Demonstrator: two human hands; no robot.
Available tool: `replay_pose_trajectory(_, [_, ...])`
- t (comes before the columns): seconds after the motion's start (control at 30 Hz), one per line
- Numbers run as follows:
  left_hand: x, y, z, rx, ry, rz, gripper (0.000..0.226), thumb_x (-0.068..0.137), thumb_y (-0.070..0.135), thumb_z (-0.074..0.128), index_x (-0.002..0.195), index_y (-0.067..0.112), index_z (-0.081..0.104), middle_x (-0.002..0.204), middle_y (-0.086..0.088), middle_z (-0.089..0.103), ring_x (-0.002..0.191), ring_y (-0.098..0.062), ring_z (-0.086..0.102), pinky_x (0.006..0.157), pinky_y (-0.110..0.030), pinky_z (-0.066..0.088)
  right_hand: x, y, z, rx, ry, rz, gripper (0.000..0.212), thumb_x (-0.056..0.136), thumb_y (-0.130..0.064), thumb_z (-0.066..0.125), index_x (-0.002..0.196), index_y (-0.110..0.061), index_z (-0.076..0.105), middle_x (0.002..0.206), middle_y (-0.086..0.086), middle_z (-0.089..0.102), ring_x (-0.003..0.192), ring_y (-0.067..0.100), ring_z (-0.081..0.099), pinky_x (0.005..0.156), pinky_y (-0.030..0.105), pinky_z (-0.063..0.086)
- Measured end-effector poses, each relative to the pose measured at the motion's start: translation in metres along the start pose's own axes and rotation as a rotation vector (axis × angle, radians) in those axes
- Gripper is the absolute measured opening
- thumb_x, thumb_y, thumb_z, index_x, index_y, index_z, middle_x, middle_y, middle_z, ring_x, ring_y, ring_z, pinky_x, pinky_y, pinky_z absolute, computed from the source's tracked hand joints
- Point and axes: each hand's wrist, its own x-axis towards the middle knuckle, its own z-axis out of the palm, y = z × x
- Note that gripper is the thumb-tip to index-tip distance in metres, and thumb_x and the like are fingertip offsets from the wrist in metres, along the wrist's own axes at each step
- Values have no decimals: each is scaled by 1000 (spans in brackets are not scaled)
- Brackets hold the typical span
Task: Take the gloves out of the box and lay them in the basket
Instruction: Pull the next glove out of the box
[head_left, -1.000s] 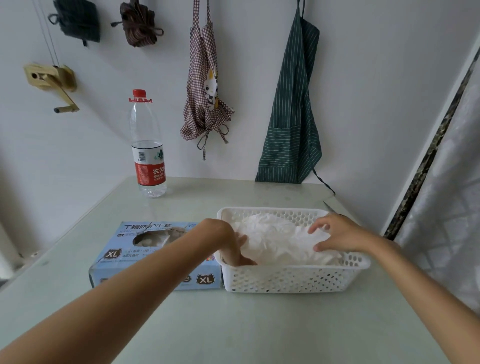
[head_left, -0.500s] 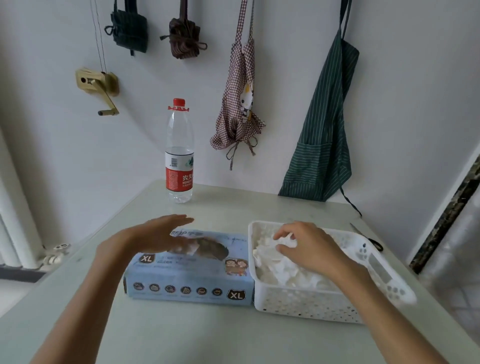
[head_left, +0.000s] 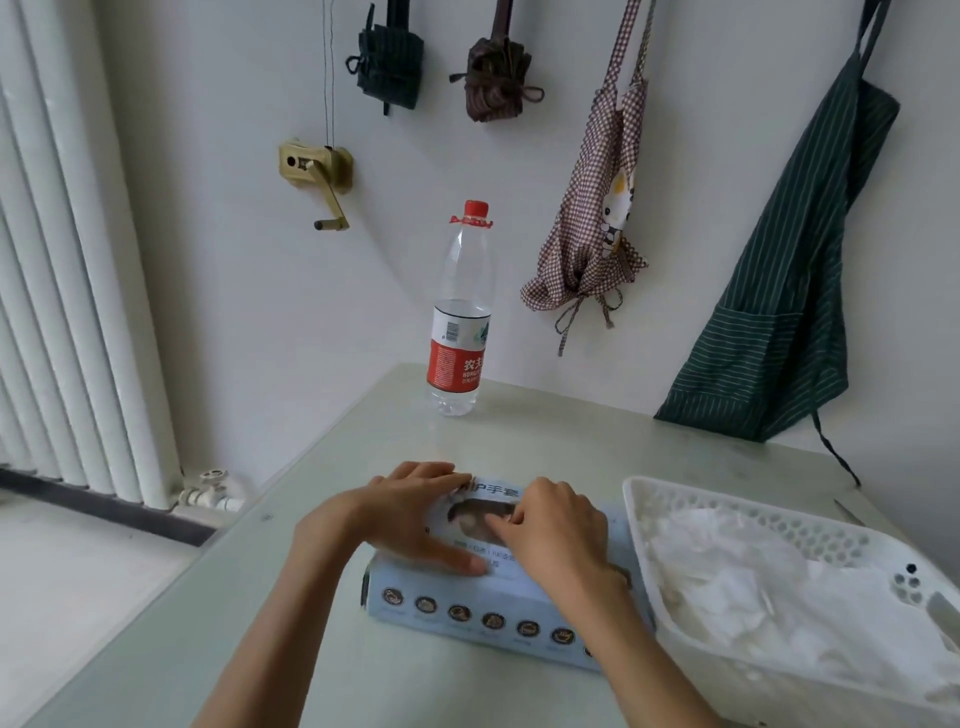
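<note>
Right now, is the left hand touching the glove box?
Touching. The head view shows the left hand pressed flat on the glove box top, beside its opening.

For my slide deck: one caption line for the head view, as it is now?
Both hands, left hand and right hand, on the glove box beside a white basket of gloves.

Table (head_left: 311, 597): box (head_left: 467, 618), basket (head_left: 691, 670), bottle (head_left: 460, 332).

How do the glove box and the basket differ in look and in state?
The glove box is pale blue card with a closed body and one oval opening on top; the basket is white plastic, open-topped, with holes in its walls. Both hands rest on the box; none touches the basket, which holds white gloves. Both stand side by side on the table.
</note>
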Motion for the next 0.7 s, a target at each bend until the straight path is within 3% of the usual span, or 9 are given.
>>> replay_pose_trajectory(0.07, [0,-2,1,-4,-7,-6,100,73,69,61,150,39,4,157,16,1,145,-14,0,116,-44,11,1,-5,5,22,17,14,43,89,-30,60,57,-21,33,60,-3,40,65,27,43,47,26,26])
replay_pose_trajectory(0.13, [1,-4,1,-11,-19,-11,101,73,69,61,150,39,4,157,16,0,146,-13,-1,116,-44,11,-1,-3,0,74,25,-27,32,89,-28,62,59,-21,54,67,-5,61,65,24,55,49,24,34])
replay_pose_trajectory(0.2, [2,-3,0,-25,-27,-10,101,73,69,61,150,38,4,158,16,0,146,-14,-1,116,-45,11,-3,7,-14,238,2,-103,16,88,-35,65,77,-26,73,78,-8,70,66,11,60,55,23,44])
replay_pose_trajectory(0.3, [2,-2,-2,-32,-30,-3,101,72,68,63,150,39,5,158,14,2,146,-15,0,116,-47,11,-4,22,-33,513,43,-200,10,86,-33,67,86,-26,74,82,-14,68,74,1,60,68,18,49])
replay_pose_trajectory(0.4, [1,-1,-4,-38,-34,-4,100,73,66,64,150,38,6,158,13,3,146,-15,1,116,-48,11,-6,31,-38,700,90,-167,8,89,-27,65,85,-22,70,81,-13,70,75,-4,64,67,10,48])
replay_pose_trajectory(0.47, [0,1,-5,-35,-37,-2,99,74,65,64,150,38,7,158,13,3,146,-15,1,116,-48,11,-8,33,-36,808,113,-145,8,90,-23,63,85,-20,69,78,-9,71,71,1,67,67,12,50])
replay_pose_trajectory(0.57, [0,2,-5,-21,-46,-2,99,74,65,64,150,38,7,158,12,4,146,-16,1,116,-49,11,-11,34,-37,889,242,-103,9,90,-21,63,86,-16,68,75,-5,70,67,7,68,65,17,52])
replay_pose_trajectory(0.7, [5,-4,-3,-26,-31,-5,101,69,70,64,149,41,10,158,14,7,146,-15,3,117,-51,12,-16,28,-46,886,275,-195,9,89,-22,65,85,-14,69,73,-4,69,61,8,66,61,16,52])
